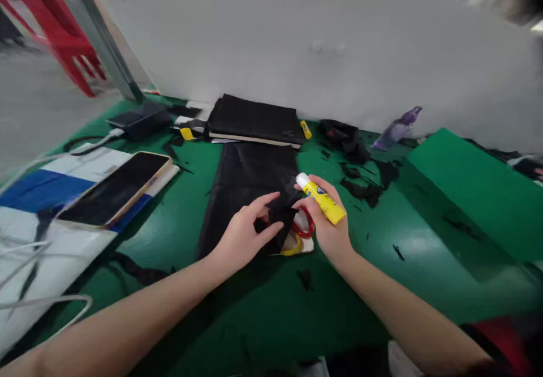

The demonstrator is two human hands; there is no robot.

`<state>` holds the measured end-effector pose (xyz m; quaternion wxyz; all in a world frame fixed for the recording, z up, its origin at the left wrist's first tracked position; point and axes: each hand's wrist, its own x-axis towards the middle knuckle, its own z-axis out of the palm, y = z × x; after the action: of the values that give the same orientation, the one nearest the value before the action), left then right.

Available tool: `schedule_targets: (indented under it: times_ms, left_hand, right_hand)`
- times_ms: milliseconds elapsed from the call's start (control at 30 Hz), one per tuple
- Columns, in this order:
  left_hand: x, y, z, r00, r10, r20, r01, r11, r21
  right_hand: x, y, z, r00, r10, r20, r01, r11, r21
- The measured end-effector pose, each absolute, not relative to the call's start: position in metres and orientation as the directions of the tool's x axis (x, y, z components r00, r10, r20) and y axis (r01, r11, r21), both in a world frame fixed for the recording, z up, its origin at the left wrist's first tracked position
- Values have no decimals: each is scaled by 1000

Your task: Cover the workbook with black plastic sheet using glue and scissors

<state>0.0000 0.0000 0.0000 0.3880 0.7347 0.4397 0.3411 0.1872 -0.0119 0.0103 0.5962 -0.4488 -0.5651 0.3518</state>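
My right hand (328, 218) is closed around a yellow glue stick (324, 200) with a white cap, its fingertips at the edge of a small black flap (282, 210). On the flap's other side is my left hand (244, 227), thumb and forefinger apart, fingertips at the black material; some of its fingers are hidden. Below both hands lies a black sheet (250, 173) on the green table. Red and yellow scissors handles (304, 227) poke out beside the sheet's near right corner, over a whitish edge. The scissors' blades are hidden.
A black-covered book (257, 118) and a small yellow cap-like piece (305, 129) lie at the back. Black scraps (369, 181) litter the green table (382, 286). On the left are a phone (121, 187), an adapter (139, 119) and cables; right, a purple bottle (394, 131) and green board (479, 190).
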Motion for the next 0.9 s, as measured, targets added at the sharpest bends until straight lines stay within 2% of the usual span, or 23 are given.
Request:
schedule_targets:
  times_ms: [167, 267, 467, 733, 900]
  left_hand:
    - [0, 0, 1, 367, 912, 182, 375, -324, 868]
    - [0, 0, 2, 371, 907, 199, 375, -343, 861]
    - [-1, 1, -1, 384, 909, 163, 426, -331, 842]
    - [-1, 2, 1, 386, 914, 128, 354, -275, 894]
    - [0, 2, 2, 378, 919, 110, 282, -227, 932]
  right_hand:
    - [183, -16, 11, 35, 927, 372, 112, 367, -924]
    - [182, -18, 10, 59, 912, 405, 156, 392, -907]
    - [181, -17, 12, 49, 925, 377, 167, 365, -916]
    - [185, -21, 5, -77, 944, 321, 128, 328, -936]
    - [188, -24, 1, -136, 942, 306, 161, 326, -932]
